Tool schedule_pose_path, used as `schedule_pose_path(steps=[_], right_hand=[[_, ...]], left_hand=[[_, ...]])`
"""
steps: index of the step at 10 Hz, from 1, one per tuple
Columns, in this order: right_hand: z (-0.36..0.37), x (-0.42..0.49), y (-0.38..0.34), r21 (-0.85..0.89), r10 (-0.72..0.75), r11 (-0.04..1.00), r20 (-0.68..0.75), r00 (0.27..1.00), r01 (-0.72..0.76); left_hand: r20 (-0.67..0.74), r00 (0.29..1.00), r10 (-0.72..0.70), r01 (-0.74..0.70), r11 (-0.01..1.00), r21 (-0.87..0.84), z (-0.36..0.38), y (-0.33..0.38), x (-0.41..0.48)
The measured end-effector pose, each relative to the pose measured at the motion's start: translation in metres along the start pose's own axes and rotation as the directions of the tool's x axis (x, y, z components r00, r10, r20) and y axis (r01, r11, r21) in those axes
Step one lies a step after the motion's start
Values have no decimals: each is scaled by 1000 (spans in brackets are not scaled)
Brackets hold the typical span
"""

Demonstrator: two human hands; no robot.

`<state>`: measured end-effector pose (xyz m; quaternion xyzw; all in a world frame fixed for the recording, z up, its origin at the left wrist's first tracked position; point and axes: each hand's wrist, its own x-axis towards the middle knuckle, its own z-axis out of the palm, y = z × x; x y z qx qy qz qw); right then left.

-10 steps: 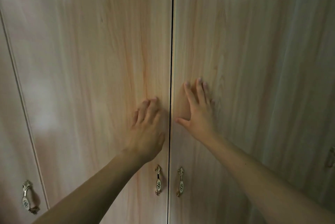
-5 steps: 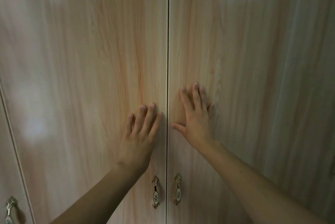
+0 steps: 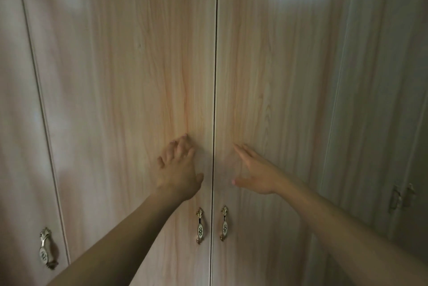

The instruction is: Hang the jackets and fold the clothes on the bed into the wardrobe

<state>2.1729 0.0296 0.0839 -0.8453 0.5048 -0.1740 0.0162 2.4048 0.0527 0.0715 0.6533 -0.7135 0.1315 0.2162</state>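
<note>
At lower centre of the frame, closed wardrobe (image 3: 139, 65): left hand (image 3: 178, 173), fingers (image 3: 183, 146) loosely bent, tips touching left door (image 3: 104, 123); right hand (image 3: 259, 175), fingers (image 3: 243, 151) straight together, near right door (image 3: 289, 100).

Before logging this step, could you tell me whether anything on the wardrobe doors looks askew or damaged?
Nothing stands out: the left door and right door sit shut with a thin, even gap and level handles; no visible damage.
</note>
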Motion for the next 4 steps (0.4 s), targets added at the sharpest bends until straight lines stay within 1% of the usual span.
schedule_pose_path(steps=[1, 2, 4], right_hand=[[5, -24, -5, 19, 28, 999, -100, 995, -26], [10, -54, -14, 63, 55, 997, -143, 988, -47], [25, -105, -21, -9, 99, 995, -171, 980, -102]], left_hand=[[0, 1000, -27, 26, 995, -98, -3, -13, -9], [19, 1000, -14, 17, 987, -161, 5, -25, -23], [128, 992, -5, 36, 969, -245, 15, -18, -69]])
